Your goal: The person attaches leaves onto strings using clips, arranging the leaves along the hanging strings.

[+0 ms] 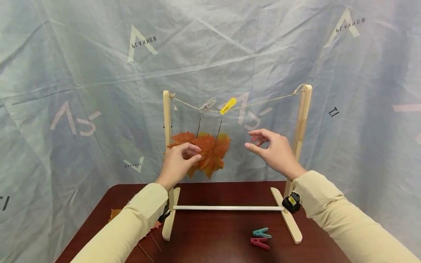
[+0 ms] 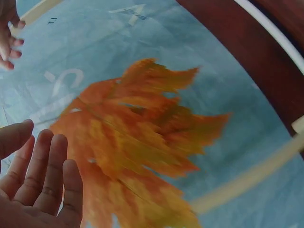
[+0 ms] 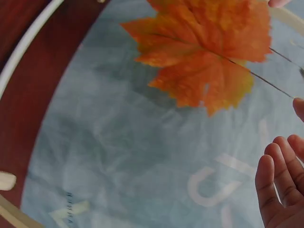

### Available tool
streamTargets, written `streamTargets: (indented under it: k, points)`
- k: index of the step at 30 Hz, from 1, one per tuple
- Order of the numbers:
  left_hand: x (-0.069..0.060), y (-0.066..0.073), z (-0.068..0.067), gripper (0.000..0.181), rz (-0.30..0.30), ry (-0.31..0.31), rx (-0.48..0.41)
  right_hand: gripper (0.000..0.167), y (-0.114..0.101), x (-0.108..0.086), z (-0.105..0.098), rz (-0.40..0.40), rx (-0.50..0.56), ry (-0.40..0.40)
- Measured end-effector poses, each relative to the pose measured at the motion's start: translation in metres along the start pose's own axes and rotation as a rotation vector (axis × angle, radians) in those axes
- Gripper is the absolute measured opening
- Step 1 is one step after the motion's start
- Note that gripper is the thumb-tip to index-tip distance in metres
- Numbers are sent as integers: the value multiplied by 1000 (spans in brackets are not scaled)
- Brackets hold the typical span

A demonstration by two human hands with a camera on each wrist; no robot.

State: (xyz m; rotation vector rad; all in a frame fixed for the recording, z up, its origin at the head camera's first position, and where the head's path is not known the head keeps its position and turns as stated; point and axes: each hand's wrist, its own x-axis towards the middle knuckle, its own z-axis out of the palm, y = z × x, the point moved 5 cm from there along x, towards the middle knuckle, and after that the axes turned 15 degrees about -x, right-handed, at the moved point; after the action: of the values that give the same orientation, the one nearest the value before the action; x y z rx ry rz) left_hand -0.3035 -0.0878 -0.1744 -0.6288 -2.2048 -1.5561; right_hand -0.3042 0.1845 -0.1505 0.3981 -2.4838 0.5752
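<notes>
Two orange maple leaves hang by their stems from a string between two wooden posts. A grey clothespin holds the left leaf and a yellow clothespin the right leaf; the leaves overlap. My left hand is in front of the left leaf, fingers loosely bent, holding nothing. In the left wrist view that hand is beside the leaves, its fingers apart from the thumb. To the right of the leaves my right hand hovers in the air, thumb and fingers apart with nothing between them.
A white rod joins the feet of the wooden stand on the dark red table. A teal clothespin and a red clothespin lie at the front right. More leaves lie at the left, partly behind my sleeve.
</notes>
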Motion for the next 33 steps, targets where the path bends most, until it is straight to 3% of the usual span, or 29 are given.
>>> streamTargets:
  k: [15, 23, 33]
  points:
    - [-63, -53, -49, 15, -124, -54, 128, 41, 11, -48, 31, 25, 44, -79]
    - [-90, -82, -63, 14, -221, -66, 153, 40, 25, -69, 49, 57, 75, -135]
    - [-121, -119, -71, 14, -291, -88, 185, 34, 41, -98, 72, 112, 85, -201]
